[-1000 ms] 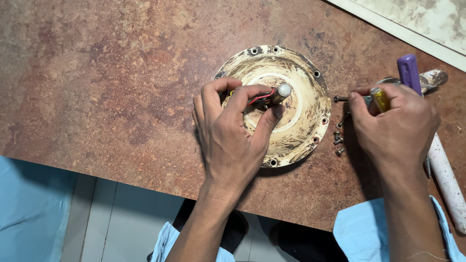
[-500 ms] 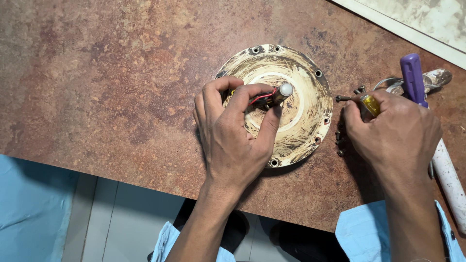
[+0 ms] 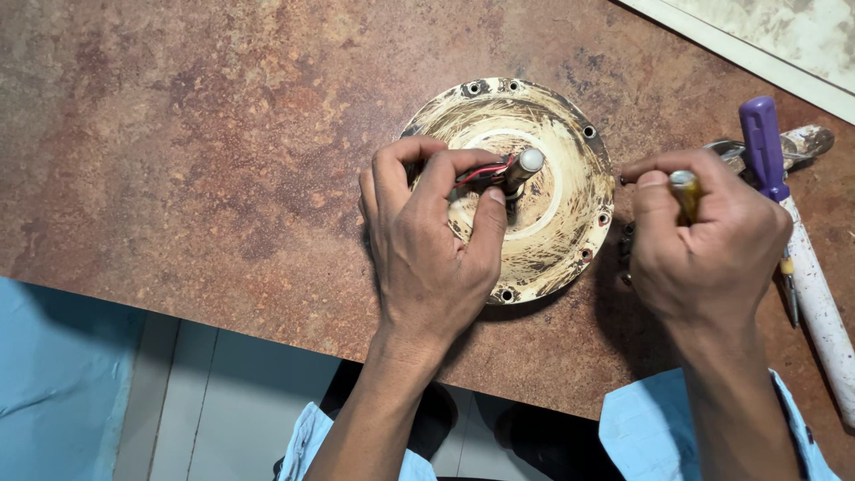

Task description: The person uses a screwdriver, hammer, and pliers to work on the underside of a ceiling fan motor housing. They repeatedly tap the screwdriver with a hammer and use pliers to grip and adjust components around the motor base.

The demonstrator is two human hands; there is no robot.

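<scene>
A round, dirty cream metal cover with screw holes round its rim lies on the brown table. My left hand rests on its left side, fingers pinching the central shaft and the red and black wires beside it. My right hand is just right of the cover, closed on a small yellow-handled tool, with a small screw pinched at its fingertips near the cover's rim.
A purple-handled screwdriver and a white tube lie right of my right hand, with a metal tool behind them. Several small screws sit beside the cover. The table's front edge runs just below my wrists.
My right hand has moved left toward the cover's rim, bringing the yellow-handled tool with it. My left hand has stayed on the shaft and wires.
</scene>
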